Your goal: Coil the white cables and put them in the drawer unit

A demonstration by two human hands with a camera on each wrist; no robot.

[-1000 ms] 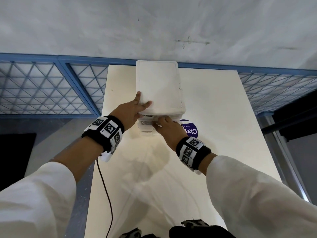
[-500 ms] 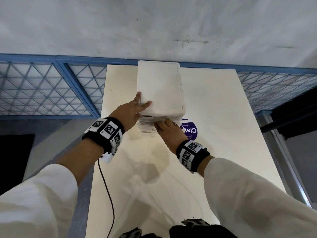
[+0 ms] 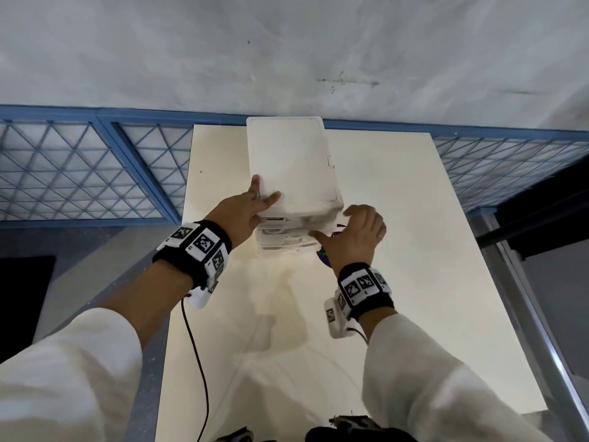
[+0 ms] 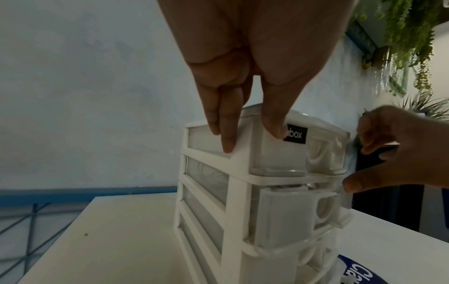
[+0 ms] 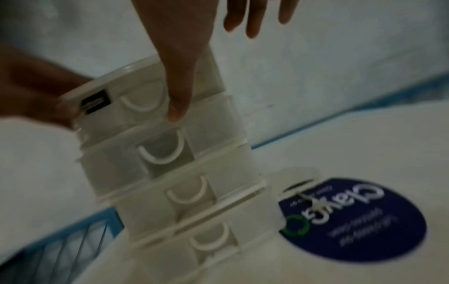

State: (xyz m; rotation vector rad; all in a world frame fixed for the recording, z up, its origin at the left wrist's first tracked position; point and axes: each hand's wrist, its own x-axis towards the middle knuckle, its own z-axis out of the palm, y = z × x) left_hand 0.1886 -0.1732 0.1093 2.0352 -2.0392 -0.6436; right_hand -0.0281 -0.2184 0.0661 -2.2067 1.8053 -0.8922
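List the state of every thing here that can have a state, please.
drawer unit, upright.
top drawer, looks closed.
second drawer, sticks out slightly, it seems.
left hand, fingers straight, presses the unit's top corner.
right hand, fingers loose, thumb at the drawer fronts.

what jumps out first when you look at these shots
A tall white drawer unit stands toward the far edge of the pale table. The left hand presses its top left corner and the right hand touches its drawer fronts from the right. A dark blue round sticker lies on the table by its base.
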